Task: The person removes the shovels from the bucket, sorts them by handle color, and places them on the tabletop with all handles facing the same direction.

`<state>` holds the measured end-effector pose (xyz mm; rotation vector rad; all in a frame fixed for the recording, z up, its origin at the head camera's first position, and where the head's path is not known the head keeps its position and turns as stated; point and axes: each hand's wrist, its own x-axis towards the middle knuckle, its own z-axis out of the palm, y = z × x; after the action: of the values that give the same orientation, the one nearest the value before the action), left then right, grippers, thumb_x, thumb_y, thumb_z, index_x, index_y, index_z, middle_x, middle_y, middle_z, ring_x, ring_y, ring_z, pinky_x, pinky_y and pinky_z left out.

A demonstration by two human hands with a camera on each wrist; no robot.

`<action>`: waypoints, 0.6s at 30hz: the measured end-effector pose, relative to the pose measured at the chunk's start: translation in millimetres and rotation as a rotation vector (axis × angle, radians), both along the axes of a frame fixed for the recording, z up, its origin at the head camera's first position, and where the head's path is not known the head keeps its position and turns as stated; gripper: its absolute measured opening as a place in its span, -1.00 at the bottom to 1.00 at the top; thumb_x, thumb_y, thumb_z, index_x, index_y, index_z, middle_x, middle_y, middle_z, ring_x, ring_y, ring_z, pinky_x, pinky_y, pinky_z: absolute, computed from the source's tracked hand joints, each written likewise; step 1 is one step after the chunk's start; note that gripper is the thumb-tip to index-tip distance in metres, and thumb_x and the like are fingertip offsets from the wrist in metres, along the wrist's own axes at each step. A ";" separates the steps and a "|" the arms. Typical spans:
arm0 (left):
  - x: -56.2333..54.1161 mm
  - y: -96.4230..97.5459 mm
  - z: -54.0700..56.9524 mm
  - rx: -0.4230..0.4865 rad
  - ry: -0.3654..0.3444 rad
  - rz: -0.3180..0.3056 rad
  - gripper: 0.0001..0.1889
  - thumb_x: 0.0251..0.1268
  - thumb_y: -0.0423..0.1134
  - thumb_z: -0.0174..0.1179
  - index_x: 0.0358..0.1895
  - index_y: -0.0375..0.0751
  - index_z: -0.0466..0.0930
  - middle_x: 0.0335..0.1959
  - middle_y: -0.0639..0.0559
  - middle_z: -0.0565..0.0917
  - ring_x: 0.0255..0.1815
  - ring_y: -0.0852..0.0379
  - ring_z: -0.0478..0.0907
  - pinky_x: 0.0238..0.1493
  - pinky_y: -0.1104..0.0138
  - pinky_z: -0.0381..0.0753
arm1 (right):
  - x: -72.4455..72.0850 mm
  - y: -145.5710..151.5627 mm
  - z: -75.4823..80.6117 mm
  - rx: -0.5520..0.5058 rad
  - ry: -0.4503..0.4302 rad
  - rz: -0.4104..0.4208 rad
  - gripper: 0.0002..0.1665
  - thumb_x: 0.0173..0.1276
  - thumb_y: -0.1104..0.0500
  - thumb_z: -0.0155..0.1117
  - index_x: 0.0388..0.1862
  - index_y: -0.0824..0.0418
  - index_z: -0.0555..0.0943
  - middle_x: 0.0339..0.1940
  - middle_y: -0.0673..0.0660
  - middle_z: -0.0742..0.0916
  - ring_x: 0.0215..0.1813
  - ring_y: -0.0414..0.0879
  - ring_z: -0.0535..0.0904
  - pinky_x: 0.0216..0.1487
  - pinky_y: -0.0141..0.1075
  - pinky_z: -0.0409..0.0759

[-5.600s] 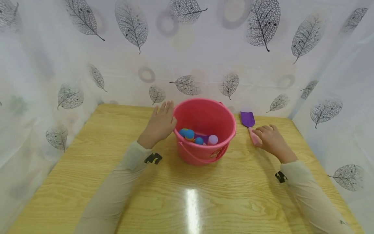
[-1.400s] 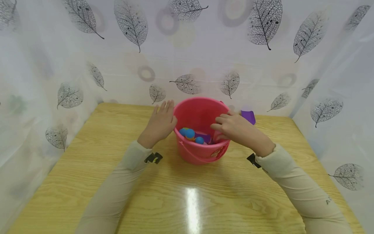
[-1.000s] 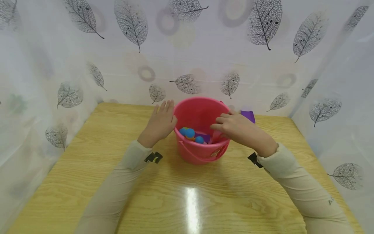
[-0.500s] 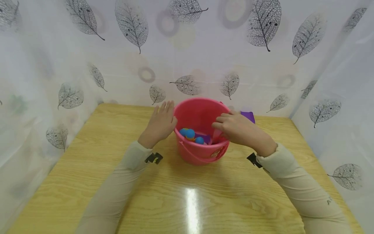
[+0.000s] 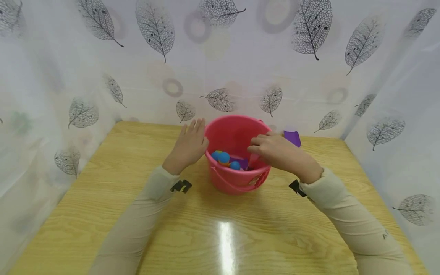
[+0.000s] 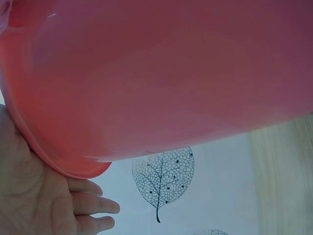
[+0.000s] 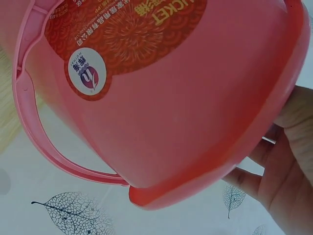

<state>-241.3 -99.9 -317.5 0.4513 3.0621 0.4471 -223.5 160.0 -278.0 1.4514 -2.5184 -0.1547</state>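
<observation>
A pink bucket (image 5: 228, 181) stands on the wooden table in the head view. My left hand (image 5: 185, 147) lies against the left side of its rim with straight fingers; in the left wrist view the palm (image 6: 29, 196) touches the rim. My right hand (image 5: 275, 151) reaches over the right rim, its fingers curled down around a light pink toy piece (image 5: 253, 158), mostly hidden by them. In the right wrist view the fingertips of the right hand (image 7: 288, 166) disappear behind the bucket's edge. Inside the bucket are blue balls (image 5: 224, 157) and a purple piece (image 5: 238, 162).
Beyond the right hand lies a toy shovel with a purple blade (image 5: 292, 138), its handle covered by the hand. A leaf-patterned curtain (image 5: 233, 68) borders the back and sides of the wooden table (image 5: 192, 233). The bucket's handle (image 5: 237, 188) hangs down its front.
Since the earliest frame, my right hand has moved left from the shovel on the table to inside the bucket's rim. A lavender ball seen there is out of sight. My left hand has stayed put.
</observation>
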 end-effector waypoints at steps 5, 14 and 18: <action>0.0 -0.4 0.0 -0.003 0.018 -0.005 -0.36 0.45 -0.11 -0.33 0.48 -0.36 -0.18 0.52 -0.22 -0.04 0.55 -0.17 -0.16 0.52 -0.05 -0.19 | -1.8 -1.7 0.8 0.011 0.008 0.015 -0.77 -0.03 0.13 0.50 -0.34 0.08 0.68 -0.37 -0.04 0.68 -0.24 -0.10 0.58 -0.25 -0.29 0.46; 0.1 -0.6 0.1 0.001 0.008 -0.006 -0.36 0.46 -0.11 -0.33 0.48 -0.36 -0.19 0.52 -0.22 -0.05 0.55 -0.17 -0.17 0.53 -0.04 -0.23 | -2.1 -1.9 3.6 0.024 0.035 0.014 -0.77 -0.08 0.13 0.53 -0.39 0.08 0.68 -0.40 -0.05 0.71 -0.25 -0.08 0.60 -0.23 -0.27 0.49; 0.2 -0.6 1.0 -0.002 0.001 -0.006 -0.36 0.46 -0.11 -0.33 0.48 -0.36 -0.19 0.53 -0.22 -0.06 0.55 -0.16 -0.19 0.53 -0.03 -0.25 | -0.6 -1.2 5.7 0.017 0.037 0.008 -0.78 -0.08 0.15 0.54 -0.42 0.07 0.68 -0.42 -0.06 0.70 -0.27 -0.10 0.59 -0.25 -0.29 0.42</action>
<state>-241.0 -100.5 -316.6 0.4602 3.0615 0.4441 -224.1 158.8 -272.3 1.4506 -2.4876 -0.2000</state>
